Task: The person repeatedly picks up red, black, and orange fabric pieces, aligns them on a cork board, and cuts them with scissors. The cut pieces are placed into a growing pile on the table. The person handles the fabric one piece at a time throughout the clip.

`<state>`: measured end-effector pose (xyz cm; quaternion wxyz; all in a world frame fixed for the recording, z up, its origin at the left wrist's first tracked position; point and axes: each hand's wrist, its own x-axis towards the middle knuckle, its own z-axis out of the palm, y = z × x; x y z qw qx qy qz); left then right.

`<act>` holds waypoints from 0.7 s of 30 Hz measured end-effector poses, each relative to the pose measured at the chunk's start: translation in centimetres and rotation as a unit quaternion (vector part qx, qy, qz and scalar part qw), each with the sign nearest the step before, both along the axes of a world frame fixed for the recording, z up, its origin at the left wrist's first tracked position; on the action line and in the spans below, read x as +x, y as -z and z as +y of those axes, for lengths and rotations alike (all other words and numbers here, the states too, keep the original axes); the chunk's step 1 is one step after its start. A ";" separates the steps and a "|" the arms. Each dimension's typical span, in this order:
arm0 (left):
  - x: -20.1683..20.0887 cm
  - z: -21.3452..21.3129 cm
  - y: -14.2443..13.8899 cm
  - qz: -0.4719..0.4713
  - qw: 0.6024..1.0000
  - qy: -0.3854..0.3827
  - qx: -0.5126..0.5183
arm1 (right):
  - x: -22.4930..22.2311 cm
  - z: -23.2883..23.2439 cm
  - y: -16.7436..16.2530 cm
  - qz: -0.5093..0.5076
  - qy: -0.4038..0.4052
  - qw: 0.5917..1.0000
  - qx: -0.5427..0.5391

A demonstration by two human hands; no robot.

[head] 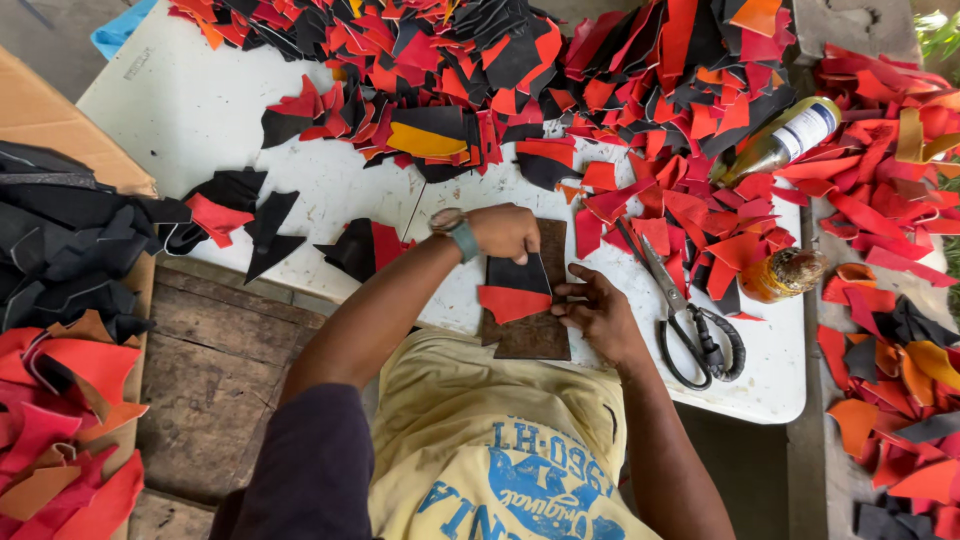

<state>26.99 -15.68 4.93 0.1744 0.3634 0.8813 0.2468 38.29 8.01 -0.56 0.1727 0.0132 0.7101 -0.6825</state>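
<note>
two bottles (782, 140) (783, 274) – one scissors (690, 320)

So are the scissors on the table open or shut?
Shut. The scissors lie flat on the white table, blades together in one line, right of the right hand.

Both arms are reaching forward from the lower edge of the view, converging toward the centre. The left arm, sleeved in dark fabric above the elbow, is extending diagonally up and to the right, with a watch circling its wrist. The left hand (503, 231) is pressing down with knuckles up and fingers curled under. The right forearm is rising bare from below. The right hand (598, 311) is lying flat, palm down, fingers pointing left and slightly spread.
</note>
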 end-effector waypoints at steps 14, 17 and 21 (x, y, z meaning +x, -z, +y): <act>-1.2 1.7 0.1 -0.035 0.998 0.035 -0.034 | 0.6 0.3 0.5 0.058 -0.006 0.997 0.043; -1.3 0.8 -0.6 -0.055 0.998 -0.009 0.029 | 1.5 2.1 -0.4 0.133 0.008 0.988 0.072; 1.6 -2.7 -1.1 -0.185 0.969 -0.153 0.051 | 3.2 8.9 -3.3 0.228 0.125 0.951 0.170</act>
